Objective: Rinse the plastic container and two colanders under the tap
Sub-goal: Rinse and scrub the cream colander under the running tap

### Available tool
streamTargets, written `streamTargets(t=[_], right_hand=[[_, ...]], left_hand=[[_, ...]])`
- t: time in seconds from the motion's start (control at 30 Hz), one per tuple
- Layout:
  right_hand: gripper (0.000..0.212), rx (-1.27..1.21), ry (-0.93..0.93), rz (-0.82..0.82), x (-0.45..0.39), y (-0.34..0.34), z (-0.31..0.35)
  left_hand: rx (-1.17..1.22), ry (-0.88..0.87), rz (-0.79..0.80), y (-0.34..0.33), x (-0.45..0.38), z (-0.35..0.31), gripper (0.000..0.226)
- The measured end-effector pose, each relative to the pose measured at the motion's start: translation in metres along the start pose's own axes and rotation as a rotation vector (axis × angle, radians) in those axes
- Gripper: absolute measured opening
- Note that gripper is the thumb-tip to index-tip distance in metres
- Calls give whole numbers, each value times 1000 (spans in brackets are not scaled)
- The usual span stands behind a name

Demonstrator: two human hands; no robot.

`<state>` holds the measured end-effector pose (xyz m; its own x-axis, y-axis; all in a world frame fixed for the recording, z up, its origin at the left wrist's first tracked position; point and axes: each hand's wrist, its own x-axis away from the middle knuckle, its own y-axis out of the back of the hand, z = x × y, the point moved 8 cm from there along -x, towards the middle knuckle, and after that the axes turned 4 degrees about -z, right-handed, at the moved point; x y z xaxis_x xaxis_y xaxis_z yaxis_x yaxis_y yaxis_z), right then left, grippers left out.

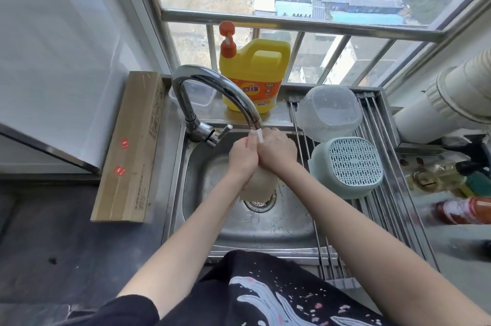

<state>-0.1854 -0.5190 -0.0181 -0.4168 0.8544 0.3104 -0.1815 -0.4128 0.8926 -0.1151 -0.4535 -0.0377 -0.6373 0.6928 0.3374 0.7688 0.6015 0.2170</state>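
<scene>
My left hand (243,155) and my right hand (276,150) are pressed together over the sink (289,222), right under the spout of the tap (212,86). Water runs over them and falls in a white sheet onto the drain (261,202). I see nothing held in either hand. A pale green colander (348,166) lies upside down on the drying rack (377,200) to the right of the sink. Behind it, a clear plastic bowl (329,113) also lies upside down. A clear rectangular plastic container (196,97) stands behind the tap.
A yellow detergent jug (255,76) with an orange pump stands on the ledge under the window. A long cardboard box (130,147) lies left of the sink. Bottles (462,210) and a white duct (438,107) crowd the counter on the right.
</scene>
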Motion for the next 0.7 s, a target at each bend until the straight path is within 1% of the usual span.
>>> streamTargets(t=[0.03,0.1,0.13,0.2,0.23,0.3,0.33,0.4,0.43,0.47,0.5,0.53,0.57,0.6,0.63,0.67,0.7], right_hand=[[38,-2,-2,-8,-3,2,2],[33,-9,-45,-5,-11,0,-2],[33,-31,-63,31,-12,-3,-4],[33,-115,-81,122,-12,-13,-7],[33,-143,-57,125,-12,-14,-6],[31,-183,-30,63,-7,-10,-1],[32,-186,-8,48,-1,-11,3],[33,-140,141,19,16,-22,14],[38,-129,237,-5,28,-29,18],[45,-169,313,-49,39,-32,19],[48,-287,323,-87,44,-32,14],[45,-419,287,-116,45,-31,5],[40,-508,244,-150,44,-29,-3],[38,-550,201,-195,42,-26,-9],[40,-565,174,-264,39,-20,-12],[43,-590,134,-335,37,-11,-15],[41,-630,90,-390,33,-3,-19]], left_hand=[[-14,-3,-14,1,-1,-1,39],[-35,7,43,-1,-3,2,39],[4,34,82,-4,-2,6,38],[142,148,160,-8,0,16,36],[207,209,174,-8,-1,22,35],[313,320,149,-4,-4,32,30],[362,403,94,1,-7,39,30],[399,561,-6,13,-15,54,35],[380,615,6,15,-16,54,41],[377,640,75,12,-15,49,48],[385,648,169,7,-9,38,53],[374,623,258,1,-5,30,57],[352,609,300,-4,-2,24,59],[362,595,340,-11,-1,23,60],[423,590,377,-17,-1,20,60],[482,574,379,-18,-2,18,60],[519,549,414,-20,1,12,60]])
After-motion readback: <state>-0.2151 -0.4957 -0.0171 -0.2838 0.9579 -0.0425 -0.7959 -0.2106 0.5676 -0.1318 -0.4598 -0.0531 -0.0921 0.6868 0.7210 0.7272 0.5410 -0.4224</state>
